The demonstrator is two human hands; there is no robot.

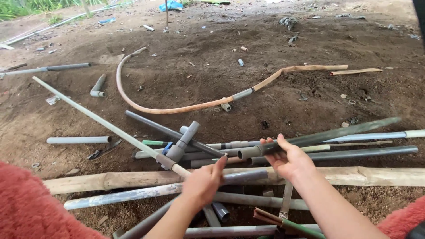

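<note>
Bare brown dirt ground [310, 88] all around, littered with scraps, with grass at the far left edge.

Right hand [287, 161] closed around a dark grey pipe [327, 133] just behind its open socket end, thumb over the top, lifting that end clear of the heap so the mouth faces left. Left hand [204, 181] wrapped around the near end of a long pale pipe [102, 121], fingers curled tight, tip aimed toward the socket; the two ends near each other but apart, seemingly lined up mouth to tip, though hard to tell from this angle. Long pale pipe running up and away to the left, far end resting on the dirt.

Beneath both hands, a loose pile of grey pipes [354, 154] crossing one another, propped on a rough wooden pole [363, 176] lying across the view. Just left of the hands, a grey tee fitting [183, 140] standing up from the pile, with a green stub beside it. Farther out, an orange hose [177, 108] curving over the soil, joined midway by a short grey coupling. Short pipe offcuts [79, 140] scattered to the left. Fuzzy red sleeves [31, 208] at both lower corners.
</note>
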